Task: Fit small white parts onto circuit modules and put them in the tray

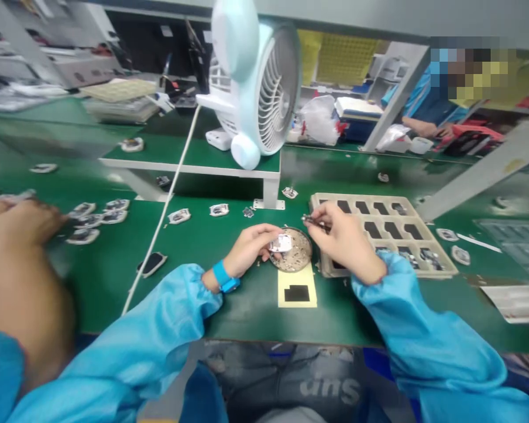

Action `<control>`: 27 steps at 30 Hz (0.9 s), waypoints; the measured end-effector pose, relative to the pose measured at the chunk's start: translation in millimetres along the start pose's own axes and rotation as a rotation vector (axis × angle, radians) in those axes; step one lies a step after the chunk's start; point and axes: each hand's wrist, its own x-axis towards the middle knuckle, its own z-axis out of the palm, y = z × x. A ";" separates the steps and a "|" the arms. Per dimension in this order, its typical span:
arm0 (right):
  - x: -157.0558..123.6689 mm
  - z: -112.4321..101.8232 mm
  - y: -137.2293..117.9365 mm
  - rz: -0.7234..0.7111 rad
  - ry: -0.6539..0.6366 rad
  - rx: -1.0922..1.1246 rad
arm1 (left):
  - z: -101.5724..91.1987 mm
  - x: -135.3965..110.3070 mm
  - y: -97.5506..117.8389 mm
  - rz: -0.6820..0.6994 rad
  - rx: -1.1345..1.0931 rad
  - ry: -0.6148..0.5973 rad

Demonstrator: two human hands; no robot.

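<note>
My left hand (251, 242) pinches a small white plastic housing (281, 242) above a round, speckled disc (300, 256). Close by on the right, my right hand (346, 238) has its fingers closed on a small dark part (314, 222), too blurred to name exactly. The right wrist is over the near left of a beige compartment tray (441, 258), which holds black rectangular pieces and some small assemblies. Just in front of the disc lies a yellow paper (282, 301) with a black rectangular piece (297, 293) on it.
A light-blue fan (247, 76) stands on a raised green shelf (189, 154). A white cord (161, 214) slants across the bench to my left. Several white housings (88, 220) lie near a co-worker's arm (22, 264). Another person (441, 111) sits beyond the bench.
</note>
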 end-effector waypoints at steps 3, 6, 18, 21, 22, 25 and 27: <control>-9.3 13.1 -7.8 0.011 -0.096 0.106 | 0.6 -1.5 2.8 0.040 -0.009 0.006; -17.2 9.9 -7.5 0.114 -0.221 0.351 | 2.4 -4.8 4.6 0.087 -0.030 0.001; -19.1 12.1 -9.8 0.358 -0.293 0.575 | 9.3 -19.3 1.9 0.195 0.011 -0.043; -19.3 13.6 -10.3 0.395 -0.292 0.594 | 9.6 -19.5 1.2 0.203 0.022 -0.031; -19.1 13.9 -10.0 0.403 -0.294 0.607 | 10.2 -19.6 1.4 0.205 0.024 -0.026; -18.1 14.3 -7.9 0.423 -0.304 0.637 | 13.2 -19.9 2.3 0.212 0.032 -0.017; -17.3 14.4 -6.3 0.437 -0.297 0.643 | 15.3 -20.0 2.7 0.220 0.035 -0.013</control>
